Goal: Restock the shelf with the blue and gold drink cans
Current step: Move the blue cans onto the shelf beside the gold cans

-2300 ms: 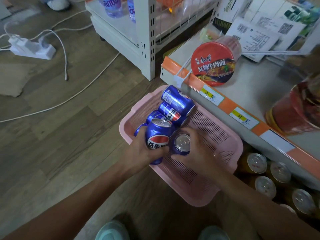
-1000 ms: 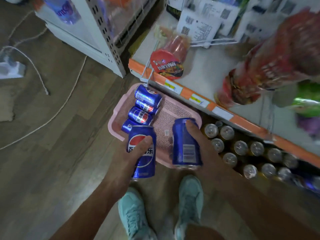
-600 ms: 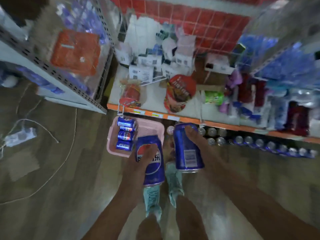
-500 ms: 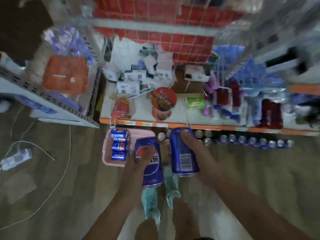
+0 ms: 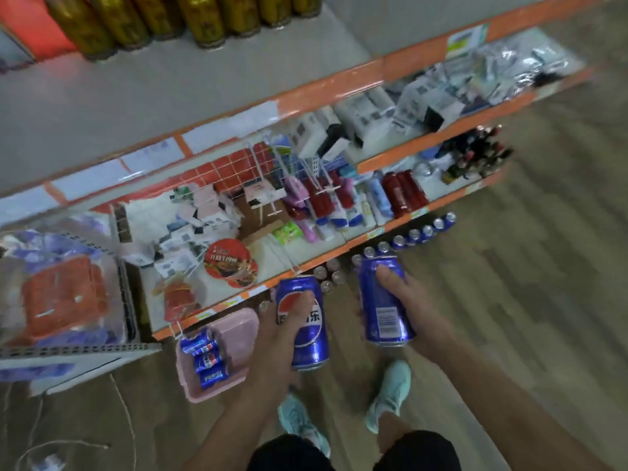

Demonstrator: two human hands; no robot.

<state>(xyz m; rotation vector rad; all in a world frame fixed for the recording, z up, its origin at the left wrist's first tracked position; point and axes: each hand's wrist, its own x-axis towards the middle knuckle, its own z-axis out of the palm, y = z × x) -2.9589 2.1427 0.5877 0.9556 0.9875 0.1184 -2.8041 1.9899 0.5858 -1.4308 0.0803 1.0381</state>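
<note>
My left hand [image 5: 277, 338] grips an upright blue cola can [image 5: 307, 345], logo facing me. In my right hand [image 5: 413, 312] is a second blue can [image 5: 382, 309], barcode side toward me. Both cans hang above the wooden floor, in front of the lower shelves. Below on the floor lies a pink basket [image 5: 238, 329] with three more blue cans [image 5: 205, 358] lying at its left end. A row of gold cans [image 5: 204, 18] stands on the top shelf [image 5: 163, 86], far above my hands. More can tops [image 5: 413, 234] line the bottom shelf.
The middle shelf holds a red noodle bowl [image 5: 231, 261], boxes and packets. A white rack [image 5: 68, 348] with an orange package stands at the left. A white cable [image 5: 125, 413] lies on the floor. My turquoise shoes [image 5: 390, 392] are below the cans.
I have stood up from the basket with one can in each hand. The view has risen and tilted, so the top shelf with gold cans has come into sight.
</note>
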